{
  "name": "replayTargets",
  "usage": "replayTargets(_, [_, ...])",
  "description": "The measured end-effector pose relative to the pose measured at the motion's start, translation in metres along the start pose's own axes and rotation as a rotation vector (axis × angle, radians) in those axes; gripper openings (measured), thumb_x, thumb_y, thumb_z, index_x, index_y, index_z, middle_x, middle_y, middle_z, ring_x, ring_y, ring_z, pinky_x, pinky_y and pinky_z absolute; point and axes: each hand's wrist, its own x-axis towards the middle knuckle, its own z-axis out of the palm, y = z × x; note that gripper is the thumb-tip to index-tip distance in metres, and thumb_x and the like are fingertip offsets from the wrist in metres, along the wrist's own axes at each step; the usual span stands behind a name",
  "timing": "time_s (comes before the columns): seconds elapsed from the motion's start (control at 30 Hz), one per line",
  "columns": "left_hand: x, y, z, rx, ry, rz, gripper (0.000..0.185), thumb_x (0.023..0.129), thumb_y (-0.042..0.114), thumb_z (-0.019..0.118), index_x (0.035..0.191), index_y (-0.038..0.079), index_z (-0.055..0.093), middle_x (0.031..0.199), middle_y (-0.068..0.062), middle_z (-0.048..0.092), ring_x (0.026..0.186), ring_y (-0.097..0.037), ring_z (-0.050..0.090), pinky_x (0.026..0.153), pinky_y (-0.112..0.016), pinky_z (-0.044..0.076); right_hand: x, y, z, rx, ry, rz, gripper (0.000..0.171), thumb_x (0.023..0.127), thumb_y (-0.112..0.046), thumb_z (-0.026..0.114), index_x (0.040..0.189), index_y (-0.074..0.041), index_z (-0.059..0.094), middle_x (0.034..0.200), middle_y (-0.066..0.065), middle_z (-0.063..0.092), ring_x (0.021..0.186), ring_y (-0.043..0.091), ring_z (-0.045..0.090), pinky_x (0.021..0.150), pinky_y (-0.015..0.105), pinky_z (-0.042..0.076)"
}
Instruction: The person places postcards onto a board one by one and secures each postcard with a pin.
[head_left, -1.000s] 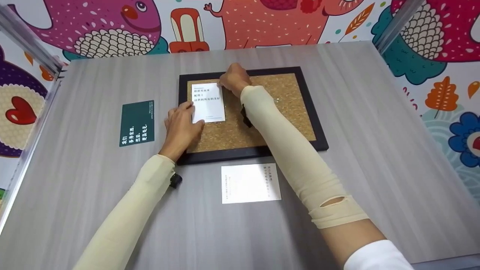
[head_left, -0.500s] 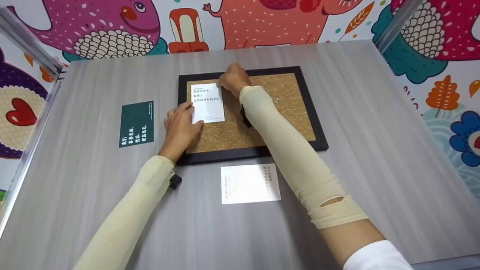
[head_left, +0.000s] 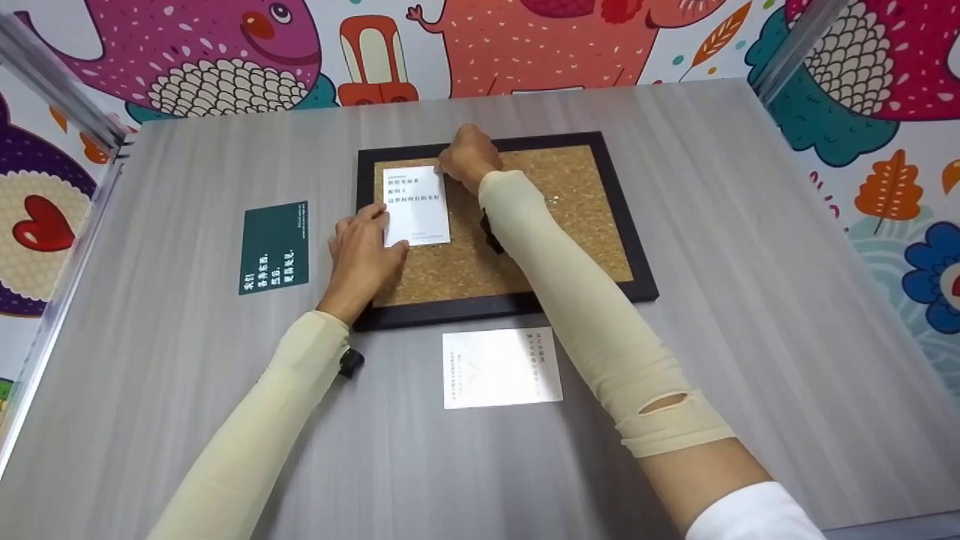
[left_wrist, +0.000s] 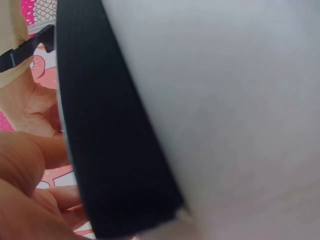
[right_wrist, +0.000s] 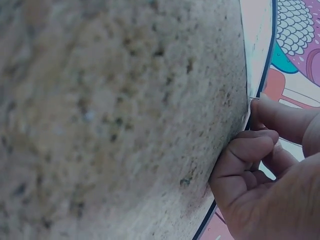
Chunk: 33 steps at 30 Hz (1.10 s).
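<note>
A white printed card (head_left: 417, 217) lies upright on the left part of a black-framed corkboard (head_left: 480, 274). My left hand (head_left: 360, 251) rests at the card's left side, its thumb by the lower-left corner and its fingertips on the left edge. At the card's upper-right corner, my right hand (head_left: 471, 159) has its fingers curled. In the right wrist view, that hand's thumb and finger pinch a thin pin (right_wrist: 255, 98) right at the card; most of the pin is hidden. The left wrist view has the black frame (left_wrist: 110, 125) across the left fingers.
A green card (head_left: 274, 247) with white writing lies on the grey table (head_left: 172, 390), left of the board. Another white card (head_left: 501, 367) lies in front of it. Small shiny pins (head_left: 553, 199) show on the cork beside the right sleeve. A patterned wall (head_left: 547, 52) stands behind the table.
</note>
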Motion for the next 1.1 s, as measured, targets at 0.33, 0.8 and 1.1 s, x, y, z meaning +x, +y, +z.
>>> replayTargets(0.33, [0.000,-0.001,0.002,-0.008,-0.002,0.001,0.059,0.104,0.010,0.073,0.155,-0.011,0.052,0.171,-0.019,0.045,0.152,-0.048,0.037,0.121,-0.062,0.028,0.001,0.003,0.006,-0.093,0.055,-0.025,0.023,0.104,-0.018,0.075,0.126,-0.011,0.077,0.113,0.003,0.073,0.099,0.018,0.061,0.091,0.035,0.050])
replayTargets(0.8, [0.001,-0.001,0.002,-0.003,-0.016,-0.007,0.060,0.104,0.013,0.072,0.156,-0.010,0.052,0.172,-0.017,0.044,0.155,-0.048,0.034,0.123,-0.063,0.026,0.004,0.014,-0.003,-0.083,-0.019,-0.140,0.011,0.105,-0.020,0.076,0.109,-0.010,0.076,0.108,0.004,0.073,0.096,0.018,0.062,0.083,0.033,0.050])
replayTargets(1.1, [-0.001,0.000,-0.001,-0.015,-0.011,-0.007,0.060,0.104,0.011,0.072,0.156,-0.012,0.051,0.171,-0.019,0.044,0.154,-0.048,0.035,0.124,-0.063,0.025,0.006,0.023,-0.004,-0.043,-0.012,-0.278,0.003,0.102,-0.016,0.080,0.103,-0.013,0.080,0.110,0.003,0.075,0.099,0.018,0.064,0.090,0.033,0.053])
